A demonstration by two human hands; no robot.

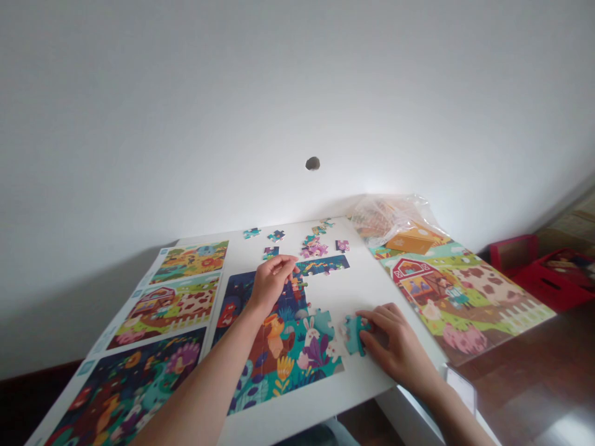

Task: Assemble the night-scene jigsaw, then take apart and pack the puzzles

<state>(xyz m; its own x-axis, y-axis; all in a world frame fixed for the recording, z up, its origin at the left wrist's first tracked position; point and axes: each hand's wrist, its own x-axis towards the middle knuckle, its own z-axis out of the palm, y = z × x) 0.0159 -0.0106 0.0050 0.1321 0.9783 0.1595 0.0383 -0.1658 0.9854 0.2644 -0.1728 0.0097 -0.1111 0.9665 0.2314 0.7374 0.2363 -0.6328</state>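
A half-built jigsaw puzzle (283, 347) with a rabbit, flowers and a dark blue sky lies on the white table (353, 291). My left hand (269, 282) hovers over its upper part, fingers pinched on a small piece I can barely see. My right hand (395, 344) rests on the table to the puzzle's right, fingers pressed on a teal puzzle piece (354, 333). A joined strip of pieces (323, 265) lies just beyond my left hand. Several loose pieces (312, 244) are scattered toward the far edge.
A sheet of reference pictures (160, 328) covers the table's left side. A finished farm puzzle (458, 291) lies at right, with a clear plastic bag (395, 217) and an orange box (413, 240) behind it. Red crates (553, 275) stand on the floor. A white wall is close behind.
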